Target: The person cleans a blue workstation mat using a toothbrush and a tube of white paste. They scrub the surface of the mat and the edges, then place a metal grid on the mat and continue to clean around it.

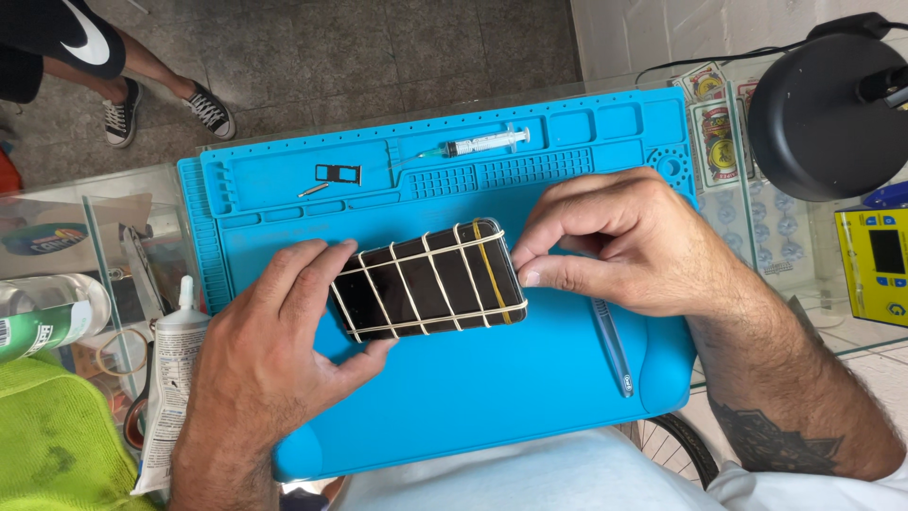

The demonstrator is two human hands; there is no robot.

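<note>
A black phone (427, 281) lies slightly tilted on a blue silicone work mat (492, 388), bound by several pale rubber bands crossing it lengthwise and across. My left hand (274, 355) grips the phone's left end, thumb under its lower corner and fingers on its upper corner. My right hand (624, 241) pinches the phone's right end, fingertips and thumb pressed at the edge where a yellowish band runs.
A syringe (480, 145), a small tray frame (338, 173) and a thin pin (314, 190) sit in the mat's upper trays. A blue pen-like tool (613, 348) lies under my right hand. A glue tube (170, 378), a green cloth (52, 445), a black lamp (821, 104), a yellow device (875, 265). Another person's legs (113, 66) stand top left.
</note>
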